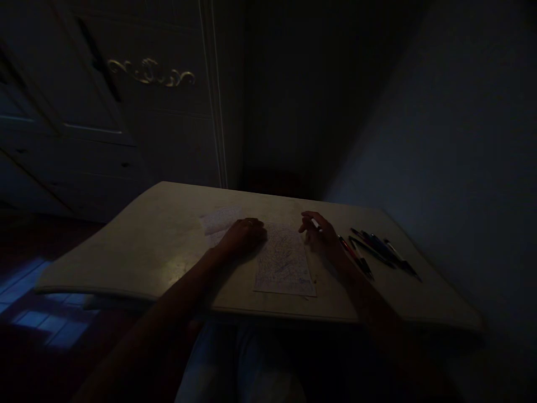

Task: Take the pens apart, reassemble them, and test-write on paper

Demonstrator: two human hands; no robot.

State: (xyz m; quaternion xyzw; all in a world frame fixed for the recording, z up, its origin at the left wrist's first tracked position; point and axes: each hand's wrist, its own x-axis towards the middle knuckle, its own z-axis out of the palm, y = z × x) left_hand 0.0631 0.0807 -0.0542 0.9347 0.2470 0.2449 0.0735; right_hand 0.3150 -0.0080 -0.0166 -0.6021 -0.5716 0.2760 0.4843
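The room is very dark. A sheet of paper (284,263) covered in scribbled lines lies on a pale table (155,246). My left hand (243,235) rests on the paper's upper left part, fingers curled loosely and pressed down, a ring on one finger. My right hand (319,232) hovers at the paper's upper right corner with its fingers closed round a pen (316,224) with a white tip. A second sheet (218,219) peeks out beyond my left hand.
Several pens and pencils (377,249) lie in a row on the table to the right of my right hand. A cupboard with ornate gilt trim (151,71) stands behind the table. A wall runs close along the right.
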